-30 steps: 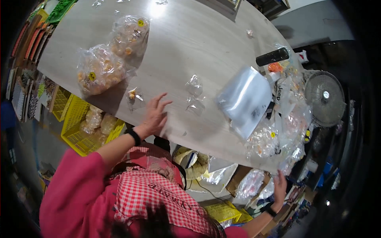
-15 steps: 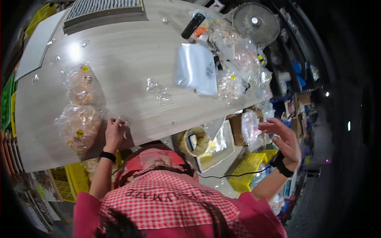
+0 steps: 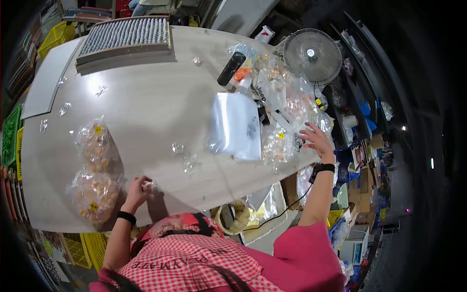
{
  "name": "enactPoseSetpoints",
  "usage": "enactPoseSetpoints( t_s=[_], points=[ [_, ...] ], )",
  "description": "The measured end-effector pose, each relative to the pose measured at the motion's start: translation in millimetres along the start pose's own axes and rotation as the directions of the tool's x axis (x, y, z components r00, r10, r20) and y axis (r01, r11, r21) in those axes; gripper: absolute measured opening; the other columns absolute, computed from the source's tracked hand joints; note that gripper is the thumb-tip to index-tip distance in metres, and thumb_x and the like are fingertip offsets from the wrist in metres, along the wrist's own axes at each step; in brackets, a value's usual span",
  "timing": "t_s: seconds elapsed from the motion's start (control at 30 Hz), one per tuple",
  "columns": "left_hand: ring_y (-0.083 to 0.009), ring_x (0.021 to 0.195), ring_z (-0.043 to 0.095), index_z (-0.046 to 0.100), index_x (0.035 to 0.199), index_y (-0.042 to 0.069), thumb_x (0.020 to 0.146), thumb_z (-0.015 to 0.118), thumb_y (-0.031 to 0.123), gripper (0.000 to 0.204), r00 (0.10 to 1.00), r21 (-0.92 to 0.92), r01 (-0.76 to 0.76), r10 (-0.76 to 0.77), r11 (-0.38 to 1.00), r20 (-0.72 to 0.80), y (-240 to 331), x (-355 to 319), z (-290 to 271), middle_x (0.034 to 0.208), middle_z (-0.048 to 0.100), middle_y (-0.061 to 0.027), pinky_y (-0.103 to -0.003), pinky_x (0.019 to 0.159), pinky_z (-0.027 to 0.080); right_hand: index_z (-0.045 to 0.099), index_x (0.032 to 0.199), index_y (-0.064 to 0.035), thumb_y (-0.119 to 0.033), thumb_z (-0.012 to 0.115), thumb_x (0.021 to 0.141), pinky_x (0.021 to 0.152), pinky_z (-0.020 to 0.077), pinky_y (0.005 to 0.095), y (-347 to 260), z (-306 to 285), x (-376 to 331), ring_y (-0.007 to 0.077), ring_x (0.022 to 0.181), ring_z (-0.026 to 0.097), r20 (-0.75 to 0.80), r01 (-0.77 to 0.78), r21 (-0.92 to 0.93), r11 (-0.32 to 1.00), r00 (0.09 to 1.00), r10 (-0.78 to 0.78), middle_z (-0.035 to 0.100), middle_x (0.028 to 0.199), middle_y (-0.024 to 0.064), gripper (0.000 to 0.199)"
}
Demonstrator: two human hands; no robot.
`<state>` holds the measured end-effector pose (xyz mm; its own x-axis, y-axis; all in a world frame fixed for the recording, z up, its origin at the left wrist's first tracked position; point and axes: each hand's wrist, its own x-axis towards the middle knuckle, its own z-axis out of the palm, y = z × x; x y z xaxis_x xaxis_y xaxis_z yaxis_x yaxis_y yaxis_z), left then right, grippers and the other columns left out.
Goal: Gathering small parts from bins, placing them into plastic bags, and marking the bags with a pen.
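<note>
My left hand [image 3: 136,192] is over the table's front edge, its fingers pinched on a small crumpled piece of clear plastic [image 3: 152,186]. Just left of it, two clear bags of pale orange pieces lie one behind the other: the nearer bag [image 3: 99,192] and the farther bag [image 3: 96,148], each with a yellow sticker. My right hand [image 3: 317,140], empty with its fingers spread, is at the right edge of the table beside a pile of clear bags [image 3: 296,104]. A stack of flat clear plastic sleeves [image 3: 235,124] lies left of that pile.
A round fan [image 3: 313,56] stands at the far right, with a black cylinder [image 3: 231,68] left of it. At the back left is a ridged grey tray [image 3: 124,39]. Plastic scraps [image 3: 178,147] dot the table. A bin [image 3: 232,217] stands below the front edge. A cable hangs from my right wristband.
My right hand has moved forward and left, from beyond the table's edge to beside the bag pile. My left hand stays pinched near the front edge. The whole view has tilted up.
</note>
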<state>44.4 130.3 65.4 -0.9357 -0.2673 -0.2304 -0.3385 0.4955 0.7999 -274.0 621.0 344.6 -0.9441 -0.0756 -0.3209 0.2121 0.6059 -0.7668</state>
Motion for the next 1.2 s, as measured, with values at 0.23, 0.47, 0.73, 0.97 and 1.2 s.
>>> enactPoseSetpoints(
  t_s=[0.23,0.47,0.73,0.97,1.2],
  points=[
    [-0.0102,0.069,0.058,0.057,0.114,0.004,0.074,0.073,0.004,0.043,0.957,-0.494,0.285,-0.271,0.822,0.102,-7,55,0,0.075,0.059,-0.0023,-0.024,0.061,0.048,0.046,0.132,-0.0127,-0.026,0.06,0.086,0.069,0.0511,0.0345,22,-3,150,0.0194,0.095,0.063,-0.08,-0.042,-0.038,0.998,0.996,0.039,0.064,0.108,0.0076,0.05],
    [-0.0114,0.065,0.061,0.064,0.097,-0.002,0.075,0.075,0.006,0.025,0.843,-0.593,0.462,-0.533,0.659,0.065,-33,88,-7,0.078,0.067,-0.0067,-0.025,0.056,0.048,0.058,0.116,-0.0101,-0.016,0.063,0.08,0.061,0.0486,0.0323,41,35,294,0.0167,0.072,0.062,-0.134,0.135,-0.045,0.99,0.981,-0.14,0.065,0.082,0.0068,0.037],
    [-0.0139,0.059,0.062,0.063,0.072,0.002,0.075,0.075,0.006,0.013,0.769,-0.653,0.569,-0.605,0.5,0.207,2,101,-16,0.068,0.065,-0.0073,-0.025,0.055,0.05,0.054,0.121,-0.0099,-0.017,0.061,0.079,0.081,0.0488,0.038,-2,114,396,0.0286,0.093,0.062,-0.173,0.312,-0.428,0.848,0.893,-0.416,0.064,0.101,0.0135,0.044],
    [-0.0124,0.059,0.062,0.063,0.073,0.001,0.074,0.076,0.006,0.014,0.754,-0.6,0.587,-0.637,0.544,0.16,-14,100,-3,0.069,0.066,-0.0071,-0.023,0.055,0.049,0.048,0.127,-0.0171,-0.023,0.058,0.08,0.091,0.0395,0.0569,51,94,417,0.0342,0.114,0.051,-0.476,-0.122,-0.586,0.801,0.852,-0.219,0.056,0.121,0.0119,0.049],
    [-0.0154,0.064,0.065,0.064,0.081,-0.002,0.076,0.076,0.008,0.017,0.745,-0.646,0.537,-0.664,0.542,0.061,-17,85,-37,0.076,0.067,-0.0091,-0.025,0.061,0.054,0.064,0.096,-0.0129,-0.017,0.053,0.083,0.083,0.0424,0.052,72,146,455,0.0317,0.095,0.058,-0.429,0.03,-0.662,0.749,0.804,-0.412,0.062,0.094,0.0113,0.018]
  ],
)
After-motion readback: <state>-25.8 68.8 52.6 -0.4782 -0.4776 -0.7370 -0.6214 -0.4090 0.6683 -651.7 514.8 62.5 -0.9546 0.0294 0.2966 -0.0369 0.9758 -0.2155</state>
